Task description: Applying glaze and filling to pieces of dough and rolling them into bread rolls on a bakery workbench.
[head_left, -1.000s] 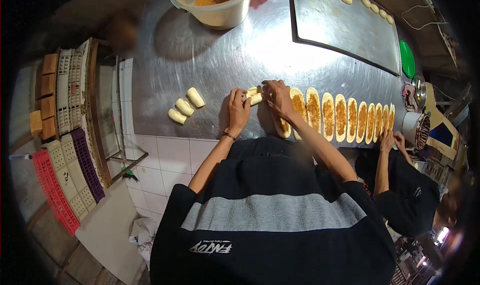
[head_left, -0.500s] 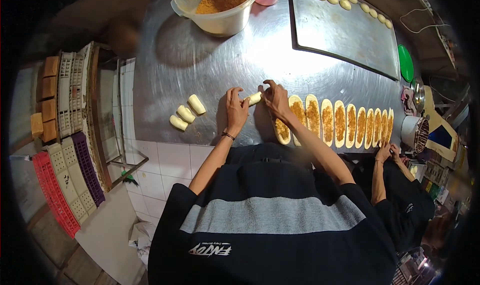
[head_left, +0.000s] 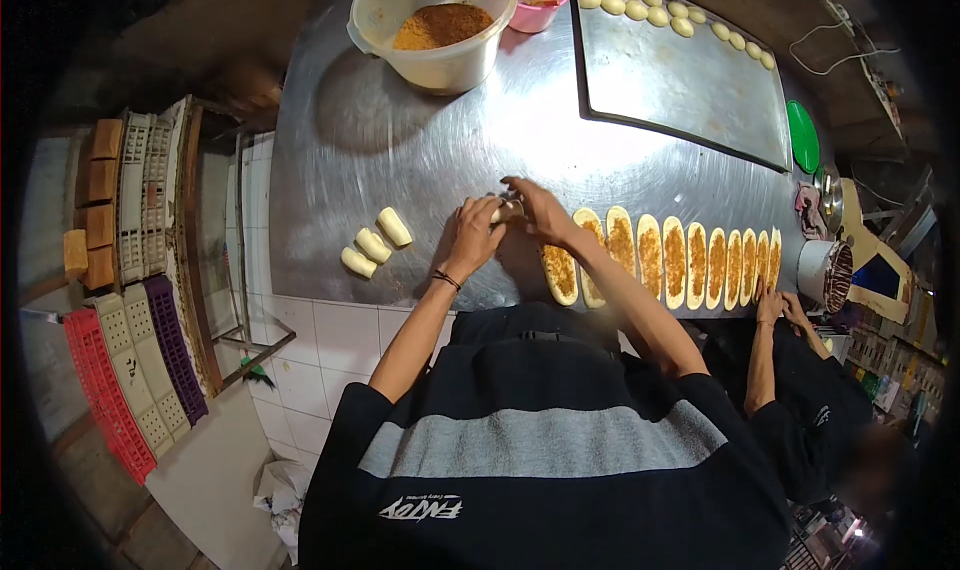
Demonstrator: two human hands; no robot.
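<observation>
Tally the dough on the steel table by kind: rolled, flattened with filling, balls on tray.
Rolled dough pieces: 3
Roll between left hand and right hand: 1
Filled flattened strips: 9
Dough balls on tray: about 12
Total: about 25

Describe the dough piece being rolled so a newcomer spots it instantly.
On the steel table, find the row of flattened dough strips spread with brown filling. Just left of it, the rolled dough piece sits pinched between the left hand and right hand; the three finished rolls lie untouched farther left.
</observation>
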